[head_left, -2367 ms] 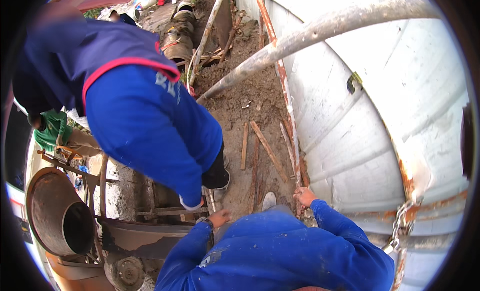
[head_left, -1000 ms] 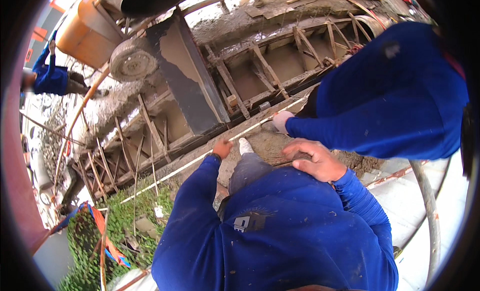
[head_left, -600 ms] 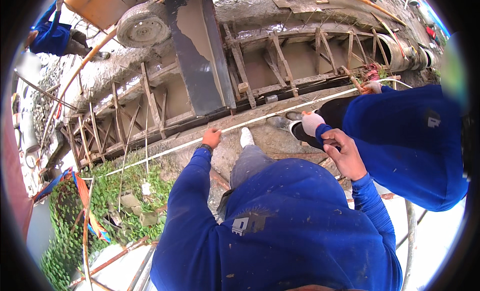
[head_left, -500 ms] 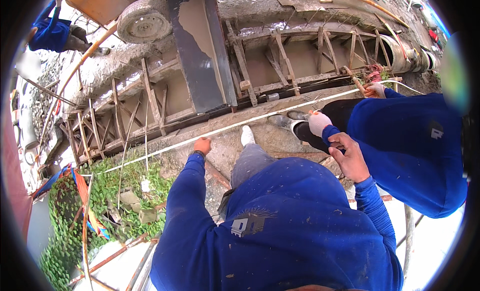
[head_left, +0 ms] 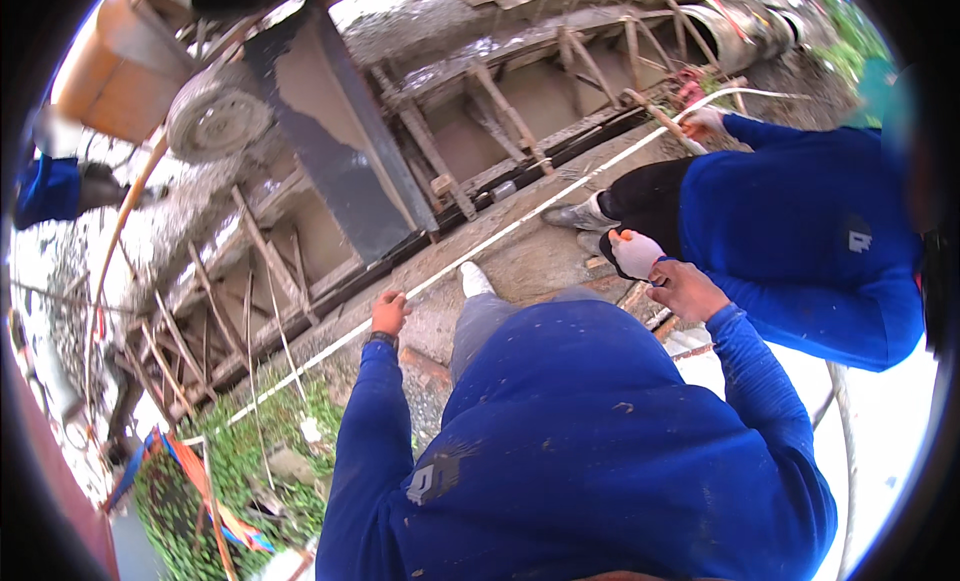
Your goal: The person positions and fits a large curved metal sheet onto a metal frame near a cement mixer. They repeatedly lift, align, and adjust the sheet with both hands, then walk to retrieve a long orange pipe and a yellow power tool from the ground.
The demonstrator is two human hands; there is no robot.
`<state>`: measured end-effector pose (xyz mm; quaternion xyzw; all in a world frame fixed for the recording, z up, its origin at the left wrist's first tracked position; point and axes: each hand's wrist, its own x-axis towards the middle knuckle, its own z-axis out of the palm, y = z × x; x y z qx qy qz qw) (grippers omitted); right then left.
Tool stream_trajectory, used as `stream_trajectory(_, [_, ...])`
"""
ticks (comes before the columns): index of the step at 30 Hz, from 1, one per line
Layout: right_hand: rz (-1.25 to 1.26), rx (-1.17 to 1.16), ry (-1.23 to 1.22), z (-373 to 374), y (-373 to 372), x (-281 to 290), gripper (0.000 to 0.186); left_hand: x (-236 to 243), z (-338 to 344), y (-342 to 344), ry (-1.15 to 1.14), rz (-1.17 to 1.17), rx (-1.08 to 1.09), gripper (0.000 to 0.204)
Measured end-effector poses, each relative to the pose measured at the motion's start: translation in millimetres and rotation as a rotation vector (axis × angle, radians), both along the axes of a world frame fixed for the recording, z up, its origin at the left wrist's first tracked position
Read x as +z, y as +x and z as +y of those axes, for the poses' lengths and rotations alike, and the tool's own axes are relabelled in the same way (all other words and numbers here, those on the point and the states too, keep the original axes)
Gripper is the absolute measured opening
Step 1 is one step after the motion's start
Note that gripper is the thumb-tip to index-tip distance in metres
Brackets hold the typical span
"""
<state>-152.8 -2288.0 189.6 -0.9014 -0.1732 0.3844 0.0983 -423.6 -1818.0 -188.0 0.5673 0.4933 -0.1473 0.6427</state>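
Note:
My left hand (head_left: 389, 311), with a dark band at the wrist, is raised in front of me, its fingers curled in and nothing visible in them. Off to the right, my right hand (head_left: 688, 291) has bent fingers with a gap between thumb and forefinger. Its fingertips come close to, or overlap, a co-worker's gloved hand (head_left: 636, 253); whether they touch I cannot tell. Something black shows beside that glove, too unclear to name. The co-worker's other gloved hand (head_left: 704, 122) is by a long white strip (head_left: 520, 221) running along the trench edge.
A muddy trench holds timber braces (head_left: 510, 116) and is crossed by a dark metal chute (head_left: 330, 131). An orange machine with a wheel (head_left: 218, 116) stands beyond it. Grass (head_left: 230, 481) grows at lower left, concrete pipes (head_left: 722, 39) lie far right. Another person (head_left: 50, 186) stands far left.
The view has turned, tilting the trench. My right hand has come closer to the co-worker's gloved hand. My left hand's fingers have loosened slightly from a fist.

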Motion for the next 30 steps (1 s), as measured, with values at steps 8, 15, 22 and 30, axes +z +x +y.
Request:
stream_trajectory(8, [0.107,0.043,-0.115,-59,-36,-33,0.042,3,25,-23,0.083,0.070,0.013,0.027])
stream_trajectory(15, [0.151,-0.032,-0.096,-62,-21,-76,0.045,14,0,-32,-0.002,0.068,0.035,0.024])
stream_trajectory(22, [0.106,-0.003,0.152,-21,18,-123,0.040,34,-1,9,0.049,0.051,0.057,0.026])
stream_trajectory(30, [0.093,-0.097,0.337,6,52,-150,0.043,61,-10,56,0.065,0.000,-0.077,0.028])
